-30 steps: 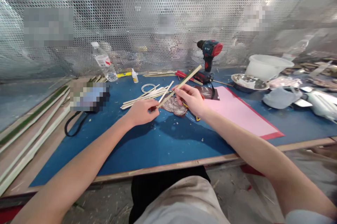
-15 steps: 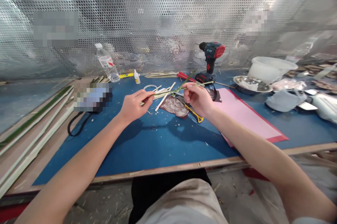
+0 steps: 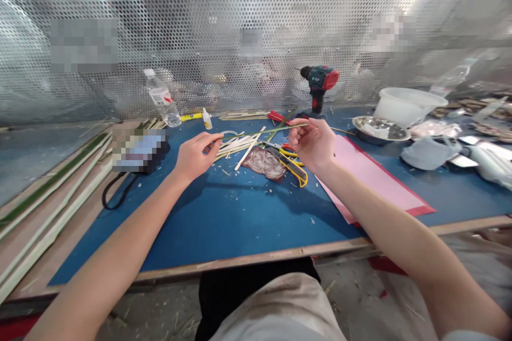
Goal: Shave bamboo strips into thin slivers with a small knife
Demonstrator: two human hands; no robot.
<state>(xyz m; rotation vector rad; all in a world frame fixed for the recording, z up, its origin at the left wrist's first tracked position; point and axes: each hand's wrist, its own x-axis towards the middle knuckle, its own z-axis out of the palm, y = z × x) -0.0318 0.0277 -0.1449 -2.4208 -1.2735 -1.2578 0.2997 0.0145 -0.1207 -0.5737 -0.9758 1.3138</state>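
Note:
A thin green bamboo strip (image 3: pixel 256 133) stretches between my two hands above the blue tabletop. My left hand (image 3: pixel 197 155) pinches its left end between thumb and fingers. At the other end, my right hand (image 3: pixel 314 141) is closed on the strip near its tip, palm turned partly toward me. Beneath the strip lies a loose pile of pale bamboo strips (image 3: pixel 236 147). Just left of my right hand are a brown plastic-looking sheet (image 3: pixel 263 163), a yellow utility knife (image 3: pixel 295 169) and scissors with red and yellow handles, partly hidden.
A cordless drill (image 3: pixel 320 84) stands at the back, with a water bottle (image 3: pixel 161 100) and small glue bottle (image 3: pixel 207 119) further left. Pink paper (image 3: pixel 362 178), a metal bowl (image 3: pixel 379 130) and a white tub (image 3: pixel 408 106) are on the right. Long bamboo lengths (image 3: pixel 60 207) lie left.
My right hand has slid rightward along the strip to its end and turned its palm more toward me. My left hand has shifted slightly left. The knife and scissors are more exposed.

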